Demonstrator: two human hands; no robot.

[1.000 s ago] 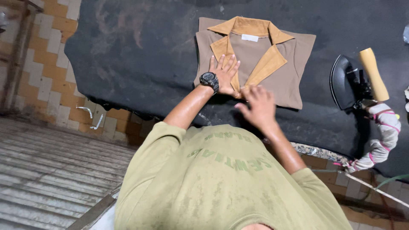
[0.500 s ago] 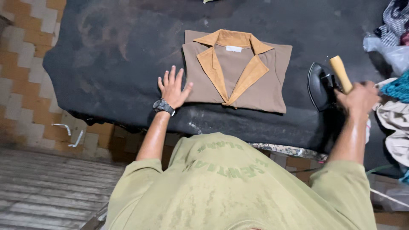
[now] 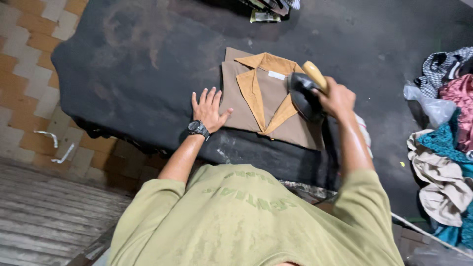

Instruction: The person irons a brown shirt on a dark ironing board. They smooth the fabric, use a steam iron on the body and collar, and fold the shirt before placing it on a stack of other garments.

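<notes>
Ironing looks like the step in hand; the folded brown shirt (image 3: 256, 98) with the tan collar lies near the middle of the dark padded table (image 3: 123, 74), and the right hand (image 3: 337, 98) is clenched around the wooden handle of a black iron (image 3: 303, 96) sitting on the shirt's right side; left hand (image 3: 209, 109) is open, flat on the table, thumb touching the shirt's left edge; next move, I'd guess, needs a steady glide while that palm keeps the fold from shifting; loose clothes (image 3: 443, 148) pile at the right edge.
</notes>
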